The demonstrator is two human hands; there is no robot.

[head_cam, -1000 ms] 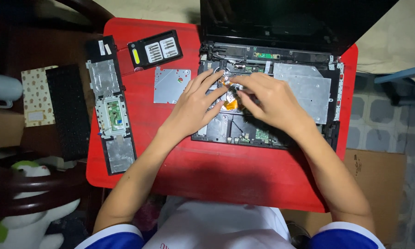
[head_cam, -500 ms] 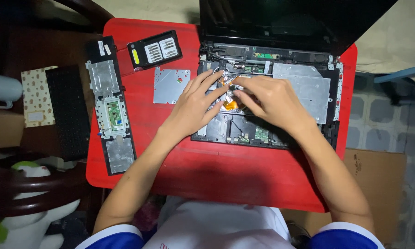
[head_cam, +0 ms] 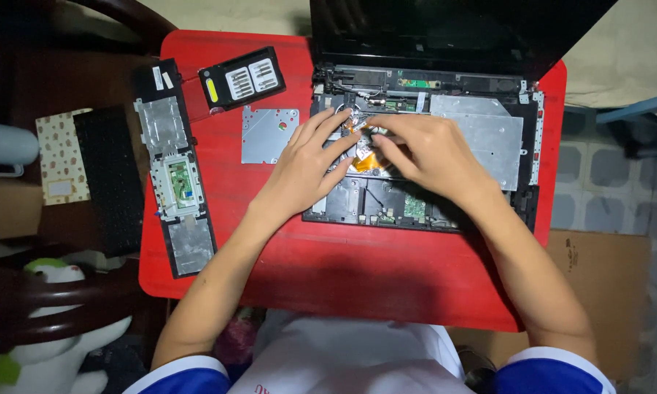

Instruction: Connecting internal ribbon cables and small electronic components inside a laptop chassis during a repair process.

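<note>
The person is working inside an opened laptop (head_cam: 423,138) that is sitting on the red table (head_cam: 358,270), its top cover off and its screen tilted back. Both hands are meeting over the middle of the bare chassis, around an orange flat cable (head_cam: 368,162). The left hand (head_cam: 303,164) is lying spread, fingers bracing beside the cable; the right hand (head_cam: 423,153) is curling, fingertips pinching at something small there, though what exactly is hidden. It looks like a connector-freeing step, calling for a gentle, straight pull next. The removed palmrest (head_cam: 174,171), a metal plate (head_cam: 269,133) and a bit case (head_cam: 242,79) are lying to the left
</note>
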